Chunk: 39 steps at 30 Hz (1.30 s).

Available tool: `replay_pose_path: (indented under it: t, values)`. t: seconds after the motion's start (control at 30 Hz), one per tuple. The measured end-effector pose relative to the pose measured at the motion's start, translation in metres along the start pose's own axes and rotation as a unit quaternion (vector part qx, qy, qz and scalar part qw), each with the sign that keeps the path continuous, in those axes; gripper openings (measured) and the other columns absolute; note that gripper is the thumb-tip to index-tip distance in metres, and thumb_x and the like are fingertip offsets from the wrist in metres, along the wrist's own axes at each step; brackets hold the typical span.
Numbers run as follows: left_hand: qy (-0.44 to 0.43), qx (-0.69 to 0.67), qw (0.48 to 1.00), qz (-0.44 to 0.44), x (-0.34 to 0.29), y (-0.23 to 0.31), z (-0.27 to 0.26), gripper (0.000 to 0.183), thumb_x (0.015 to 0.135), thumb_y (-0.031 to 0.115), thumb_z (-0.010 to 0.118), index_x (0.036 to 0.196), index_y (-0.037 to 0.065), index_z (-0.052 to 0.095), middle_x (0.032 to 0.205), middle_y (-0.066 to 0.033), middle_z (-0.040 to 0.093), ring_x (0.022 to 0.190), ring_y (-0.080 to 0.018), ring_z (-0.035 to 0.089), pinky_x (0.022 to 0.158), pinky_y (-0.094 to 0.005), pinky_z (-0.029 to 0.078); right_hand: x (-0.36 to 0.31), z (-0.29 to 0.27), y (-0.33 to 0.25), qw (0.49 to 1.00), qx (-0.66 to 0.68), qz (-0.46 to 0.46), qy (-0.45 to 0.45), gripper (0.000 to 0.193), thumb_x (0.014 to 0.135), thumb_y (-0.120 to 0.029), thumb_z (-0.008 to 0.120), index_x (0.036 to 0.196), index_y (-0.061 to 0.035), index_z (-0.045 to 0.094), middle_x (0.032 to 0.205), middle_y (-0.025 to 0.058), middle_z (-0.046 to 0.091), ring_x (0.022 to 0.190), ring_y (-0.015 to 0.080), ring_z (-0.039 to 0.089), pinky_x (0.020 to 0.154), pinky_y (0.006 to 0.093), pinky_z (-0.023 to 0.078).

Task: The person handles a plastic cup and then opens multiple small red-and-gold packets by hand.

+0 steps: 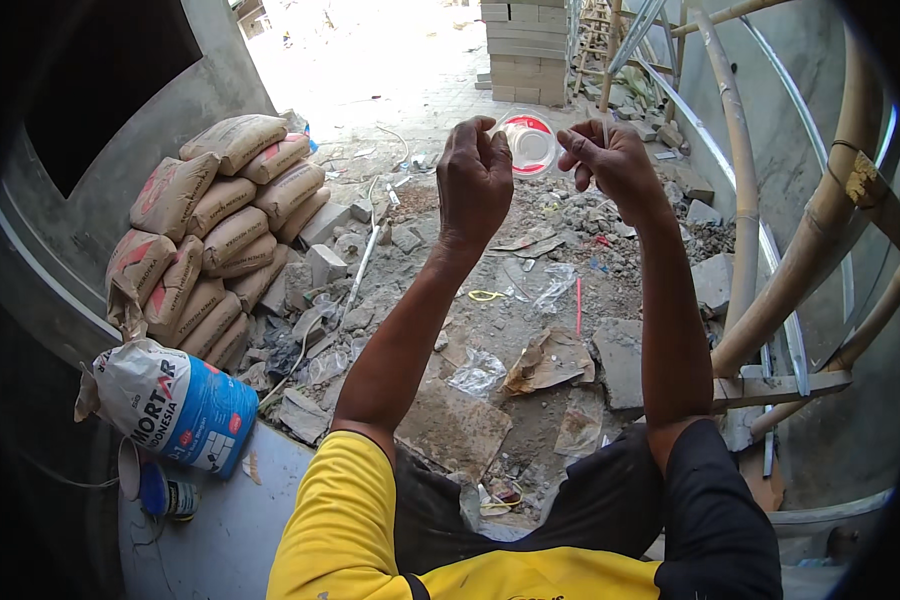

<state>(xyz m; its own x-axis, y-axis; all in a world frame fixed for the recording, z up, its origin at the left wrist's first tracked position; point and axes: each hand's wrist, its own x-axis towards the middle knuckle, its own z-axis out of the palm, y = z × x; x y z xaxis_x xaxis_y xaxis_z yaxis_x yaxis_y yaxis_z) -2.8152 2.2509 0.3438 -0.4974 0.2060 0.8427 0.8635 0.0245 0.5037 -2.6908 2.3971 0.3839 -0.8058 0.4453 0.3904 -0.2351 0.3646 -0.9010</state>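
Both my arms reach out in front of me over the rubble. My left hand [473, 182] is closed on the left edge of a round clear plastic spool-like piece [532, 146] with a red and white middle. Beside its right edge, my right hand [618, 168] is raised with thumb and fingers bent together in a pinch. Whatever lies between those fingers is too small to make out; a thin pale bit shows above them.
Stacked cement sacks [232, 200] stand at the left, with a white and blue mortar bag [185, 405] nearer. Bamboo poles [820, 230] and metal strips rise on the right. Broken blocks [625, 362], crumpled plastic [478, 372] and torn brown paper [550, 362] litter the ground. Grey blocks [525, 55] are stacked far ahead.
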Motion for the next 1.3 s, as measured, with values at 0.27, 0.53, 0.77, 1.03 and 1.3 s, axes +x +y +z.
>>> replay_pose_path:
  t: [0.27, 0.53, 0.77, 1.03, 1.3]
  values:
    - [-0.077, 0.049, 0.996, -0.012, -0.008, 0.01, 0.001, 0.031, 0.088, 0.015, 0.073, 0.111, 0.001, 0.059, 0.095, -0.0136, 0.065, 0.074, -0.0201, 0.068, 0.061, -0.0348, 0.054, 0.004, 0.002, 0.012, 0.981, -0.138, -0.123, 0.049, 0.018, 0.09, -0.012, 0.069, 0.094, 0.005, 0.071, 0.074, 0.0113, 0.07, 0.063, 0.0143, 0.063, 0.061, 0.0312, 0.05]
    - [-0.035, 0.249, 0.939, 0.232, -0.01, 0.013, 0.0, 0.017, 0.086, 0.023, 0.074, 0.096, 0.012, 0.068, 0.1, -0.0027, 0.065, 0.077, -0.0211, 0.067, 0.078, -0.036, 0.046, 0.004, 0.011, 0.019, 0.989, -0.13, -0.068, -0.003, 0.017, 0.089, -0.011, 0.068, 0.093, 0.0047, 0.074, 0.068, 0.0088, 0.068, 0.062, 0.0116, 0.058, 0.059, 0.032, 0.047]
    - [-0.056, 0.233, 0.938, 0.249, -0.012, 0.004, 0.001, 0.006, 0.086, 0.017, 0.07, 0.086, 0.011, 0.069, 0.09, -0.0005, 0.067, 0.068, -0.0213, 0.068, 0.078, -0.0375, 0.048, 0.004, 0.017, 0.018, 0.986, -0.151, -0.065, -0.02, 0.019, 0.086, -0.013, 0.069, 0.087, 0.0052, 0.074, 0.064, 0.007, 0.065, 0.057, 0.0101, 0.054, 0.054, 0.0321, 0.045]
    - [-0.105, 0.171, 0.956, 0.215, -0.014, -0.009, 0.007, 0.005, 0.085, 0.013, 0.069, 0.085, 0.008, 0.069, 0.087, -0.0076, 0.072, 0.07, -0.0255, 0.07, 0.077, -0.0382, 0.052, 0.011, 0.022, 0.031, 0.972, -0.217, -0.083, -0.04, 0.016, 0.08, -0.012, 0.069, 0.078, 0.0033, 0.071, 0.059, 0.0134, 0.062, 0.055, 0.0145, 0.054, 0.054, 0.0364, 0.046]
    - [-0.126, 0.076, 0.987, 0.065, -0.021, -0.033, 0.028, 0.011, 0.087, 0.013, 0.067, 0.087, 0.002, 0.071, 0.081, -0.0177, 0.071, 0.073, -0.0314, 0.072, 0.067, -0.0418, 0.057, 0.014, 0.031, 0.033, 0.944, -0.323, -0.055, -0.032, 0.016, 0.084, -0.009, 0.066, 0.082, 0.0071, 0.069, 0.064, 0.0076, 0.063, 0.059, 0.0108, 0.052, 0.058, 0.0313, 0.045]
